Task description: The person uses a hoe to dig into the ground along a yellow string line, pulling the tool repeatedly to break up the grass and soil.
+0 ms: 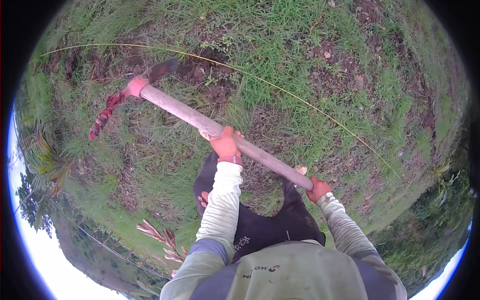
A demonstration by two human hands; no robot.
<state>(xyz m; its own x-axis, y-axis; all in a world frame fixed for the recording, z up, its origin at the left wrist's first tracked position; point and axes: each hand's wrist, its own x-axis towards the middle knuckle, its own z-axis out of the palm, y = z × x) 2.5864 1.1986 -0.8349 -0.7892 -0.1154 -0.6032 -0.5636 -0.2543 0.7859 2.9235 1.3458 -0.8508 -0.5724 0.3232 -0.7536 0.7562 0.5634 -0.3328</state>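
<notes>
A mattock (197, 118) with a thick pale wooden handle slants across in front of me, its head up at the left. My left hand (225, 144) is wrapped round the middle of the handle. Near the handle's lower right end, my right hand (318, 189) is closed on it. The dark flat blade (162, 69) points right over grass and broken soil. Around the head's socket is something reddish, and a red and black patterned cloth (107, 115) covers the opposite arm of the head. Whether the blade touches the ground I cannot tell.
A yellow line (270, 83) curves over the grass from upper left to lower right, beyond the handle. Patches of bare dark soil (217, 92) and small stones show through. Dry reddish leaves (157, 234) stand at my left, and a leafy plant (52, 165) farther out.
</notes>
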